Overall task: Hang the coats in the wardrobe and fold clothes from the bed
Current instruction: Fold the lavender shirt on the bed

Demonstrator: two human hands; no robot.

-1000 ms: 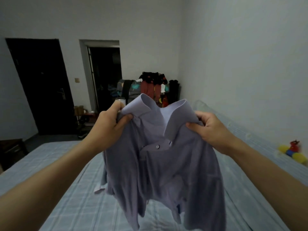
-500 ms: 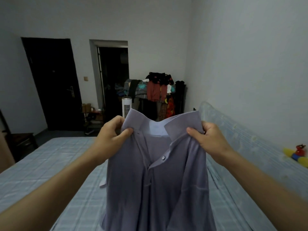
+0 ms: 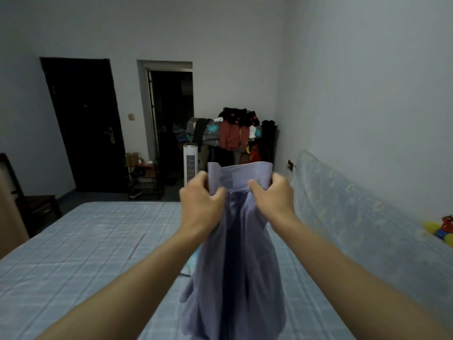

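Lavender shirt (image 3: 235, 266), pale blue checked bed sheet (image 3: 85, 241).
The shirt is plain lavender-blue, and the sheet has a faint plaid grid. The door (image 3: 83, 123) is black, the walls (image 3: 367, 82) grey-white, the tower fan (image 3: 190, 163) white. The hanging garments (image 3: 230, 136) are red and the toy (image 3: 441, 231) is yellow, red and blue.

Two bare arms, long and smooth. Left arm (image 3: 117, 290) bare all the way from the bottom edge of the view up to the wrist. Right arm (image 3: 355, 278) bare the same way. Wide and a bit blurry close to the camera, thinner toward the wrists. Left hand (image 3: 199, 204) bare, with round knuckles and a thumb showing. Right hand (image 3: 274, 200) bare too, thumb showing on the inner side. Fingers (image 3: 282, 184) plain and bare. Nails too small to make out. Dim bluish room light over both arms.
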